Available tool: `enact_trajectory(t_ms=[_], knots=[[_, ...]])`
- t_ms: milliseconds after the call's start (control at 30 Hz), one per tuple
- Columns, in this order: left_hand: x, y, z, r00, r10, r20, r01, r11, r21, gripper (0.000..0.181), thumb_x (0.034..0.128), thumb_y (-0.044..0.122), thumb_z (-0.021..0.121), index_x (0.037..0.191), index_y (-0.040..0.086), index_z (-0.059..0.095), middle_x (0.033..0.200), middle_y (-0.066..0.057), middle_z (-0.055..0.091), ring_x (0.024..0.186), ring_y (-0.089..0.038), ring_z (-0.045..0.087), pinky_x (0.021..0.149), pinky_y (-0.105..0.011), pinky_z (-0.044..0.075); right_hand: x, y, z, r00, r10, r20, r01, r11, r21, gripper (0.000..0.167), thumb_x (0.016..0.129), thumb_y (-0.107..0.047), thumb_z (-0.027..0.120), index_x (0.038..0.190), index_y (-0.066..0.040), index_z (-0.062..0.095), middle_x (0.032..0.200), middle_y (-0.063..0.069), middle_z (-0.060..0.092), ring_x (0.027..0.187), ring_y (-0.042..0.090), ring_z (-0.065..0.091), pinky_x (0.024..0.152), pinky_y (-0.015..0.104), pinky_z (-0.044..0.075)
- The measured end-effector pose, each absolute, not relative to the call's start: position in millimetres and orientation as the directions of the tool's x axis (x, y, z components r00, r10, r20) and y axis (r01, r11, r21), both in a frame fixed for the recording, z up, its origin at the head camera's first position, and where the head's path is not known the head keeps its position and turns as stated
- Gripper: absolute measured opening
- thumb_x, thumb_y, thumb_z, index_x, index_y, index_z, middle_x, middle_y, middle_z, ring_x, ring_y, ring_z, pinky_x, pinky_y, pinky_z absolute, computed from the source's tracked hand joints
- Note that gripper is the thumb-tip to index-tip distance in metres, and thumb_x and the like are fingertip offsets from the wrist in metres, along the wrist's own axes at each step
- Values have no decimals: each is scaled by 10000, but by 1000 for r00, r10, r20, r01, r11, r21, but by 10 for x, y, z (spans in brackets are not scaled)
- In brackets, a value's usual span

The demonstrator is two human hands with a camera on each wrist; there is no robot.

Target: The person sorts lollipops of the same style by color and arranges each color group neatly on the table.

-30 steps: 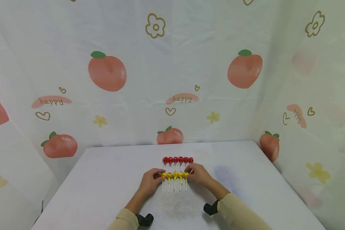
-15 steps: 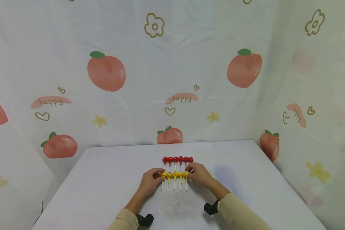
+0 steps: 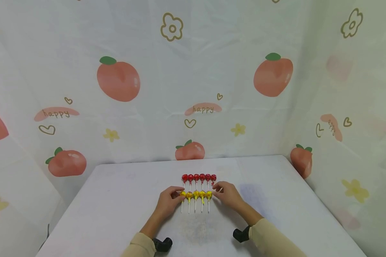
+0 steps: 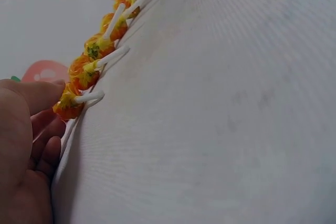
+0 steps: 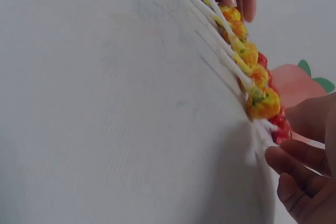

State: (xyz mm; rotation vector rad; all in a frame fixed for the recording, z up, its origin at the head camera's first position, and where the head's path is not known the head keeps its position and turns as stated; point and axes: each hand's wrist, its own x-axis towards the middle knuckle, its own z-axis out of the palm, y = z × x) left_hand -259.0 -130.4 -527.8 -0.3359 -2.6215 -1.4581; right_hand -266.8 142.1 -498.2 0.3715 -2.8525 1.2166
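Observation:
Several yellow-wrapped lollipops (image 3: 196, 195) lie side by side on the table, white sticks toward the person. Beyond them is a row of red lollipops (image 3: 196, 177), sticks pointing the same way. My left hand (image 3: 168, 201) is at the left end of the yellow row, its thumb and fingers pinching the head of the leftmost yellow lollipop (image 4: 68, 104). Just off the right end, my right hand (image 3: 228, 194) is beside the rightmost yellow lollipop (image 5: 264, 104). A small gap separates its thumb and fingers from that candy, and they hold nothing.
The white table (image 3: 125, 200) spreads around both rows. Behind it hangs a pale curtain (image 3: 154, 135) printed with peaches and flowers. Black devices (image 3: 241, 234) are strapped at both wrists, close above the table.
My right hand has drawn slightly to the right, away from the rightmost yellow lollipop it was touching. The left hand stays at its end, and the rows look nearly unchanged.

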Motion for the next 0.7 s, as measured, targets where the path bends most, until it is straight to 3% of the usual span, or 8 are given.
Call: enact_trajectory(t_ms=[367, 700], knots=[[-2581, -1376, -5244, -985, 51, 162, 167, 472, 866, 212, 916, 171, 689, 1126, 154, 714, 1003, 4, 646, 896, -171, 583, 796, -359, 502, -2583, 1830, -5071, -986, -68, 150, -158, 647, -746, 138, 866, -68, 705, 1003, -71, 690, 837, -25, 597, 735, 147, 541, 618, 290, 478], [-2562, -1755, -5180, -962, -63, 267, 204, 486, 850, 228, 885, 92, 711, 1110, 122, 708, 1164, -38, 646, 1048, -246, 588, 856, -413, 498, -2567, 2493, -5097, -985, 8, 172, -112, 730, -674, 163, 893, -79, 662, 1051, -38, 670, 915, 37, 614, 792, 194, 547, 652, 312, 479]])
